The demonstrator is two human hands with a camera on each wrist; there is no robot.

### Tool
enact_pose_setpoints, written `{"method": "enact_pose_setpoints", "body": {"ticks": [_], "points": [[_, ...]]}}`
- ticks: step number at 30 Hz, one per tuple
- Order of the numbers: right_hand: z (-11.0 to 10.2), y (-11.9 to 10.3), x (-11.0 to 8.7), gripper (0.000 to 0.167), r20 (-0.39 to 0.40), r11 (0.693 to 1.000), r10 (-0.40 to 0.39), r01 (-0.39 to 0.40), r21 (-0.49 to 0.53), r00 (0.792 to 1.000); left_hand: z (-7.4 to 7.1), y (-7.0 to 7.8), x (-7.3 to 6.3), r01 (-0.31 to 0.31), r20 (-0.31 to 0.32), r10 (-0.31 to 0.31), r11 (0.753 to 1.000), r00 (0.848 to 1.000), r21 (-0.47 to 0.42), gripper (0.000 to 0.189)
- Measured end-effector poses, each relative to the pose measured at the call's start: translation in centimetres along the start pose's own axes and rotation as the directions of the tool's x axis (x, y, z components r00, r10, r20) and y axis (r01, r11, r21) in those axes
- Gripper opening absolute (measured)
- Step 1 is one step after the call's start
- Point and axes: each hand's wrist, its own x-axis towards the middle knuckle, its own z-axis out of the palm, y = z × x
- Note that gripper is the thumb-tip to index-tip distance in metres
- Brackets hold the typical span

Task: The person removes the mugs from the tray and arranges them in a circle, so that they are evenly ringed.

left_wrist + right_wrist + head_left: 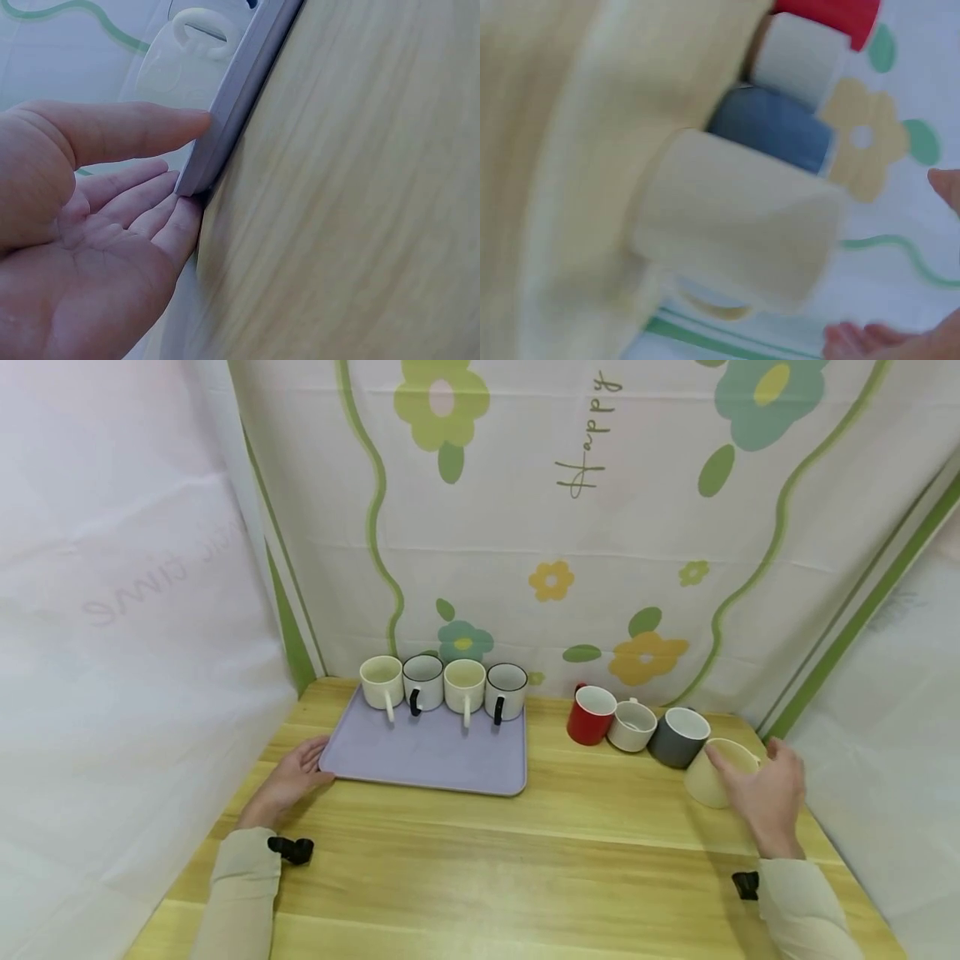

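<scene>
A lilac tray (427,756) lies on the table, with a row of mugs along its far side: a cream mug (381,681), a white black-rimmed mug (427,693), another cream mug (459,697) and another black-rimmed one (510,697). At the tray's near left corner is my left hand (288,781); in the left wrist view its thumb (161,135) touches the rim and its straight fingers lie against the corner. On the right, a pale yellow mug (705,783) stands beneath my right hand (768,797). The right wrist view shows thumb and fingers spread, apart from this mug (735,225).
Left of the yellow mug stand a dark grey mug (671,745), a short white cup (628,735) and a red mug (588,722), in a close row. A flowered cloth (480,527) hangs behind the wooden table (480,877), with white cloth on both sides.
</scene>
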Motion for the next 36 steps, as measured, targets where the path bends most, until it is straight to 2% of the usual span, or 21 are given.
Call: {"method": "enact_pose_setpoints", "body": {"ticks": [4,6,10,16,21,25,27,32,36], "points": [[0.2,-3.0,-0.9,0.089,0.061,0.987,-0.160,0.158,0.038,0.985,-0.2,-0.1,0.0,0.009,-0.010,-0.009,1.000,1.000,0.013,0.084],[0.8,-4.7,-1.6,0.084,0.119,0.972,-0.235,0.230,0.053,0.965,-0.2,-0.1,0.0,0.013,-0.013,-0.013,1.000,1.000,0.019,0.083],[3.4,-7.5,-2.9,0.074,0.213,0.932,-0.363,0.351,0.092,0.907,-0.2,-0.3,0.0,0.008,-0.011,-0.007,1.000,1.000,0.018,0.083],[8.7,-10.7,-4.2,0.068,0.358,0.900,-0.436,0.389,0.198,0.826,-0.1,-0.4,0.0,0.004,-0.009,-0.004,1.000,1.000,0.018,0.083],[12.9,-12.9,-5.0,0.067,0.447,0.894,-0.441,0.338,0.295,0.778,-0.1,-0.4,0.1,0.008,-0.005,-0.008,1.000,1.000,0.022,0.084],[15.9,-14.8,-5.5,0.060,0.478,0.900,-0.420,0.284,0.332,0.772,-0.1,-0.5,0.1,0.004,-0.005,-0.004,1.000,1.000,0.018,0.083],[17.4,-15.6,-5.5,0.058,0.486,0.905,-0.401,0.255,0.340,0.776,0.0,-0.5,0.1,0.001,-0.005,-0.001,1.000,1.000,0.017,0.083],[20.7,-17.0,-5.1,0.059,0.536,0.926,-0.313,0.126,0.356,0.784,0.1,-0.4,0.1,0.001,-0.006,-0.001,1.000,1.000,0.019,0.082],[22.8,-17.7,-4.7,0.058,0.552,0.922,-0.280,0.061,0.382,0.786,0.0,-0.1,0.1,-0.006,-0.008,0.007,1.000,1.000,0.023,0.082]]}}
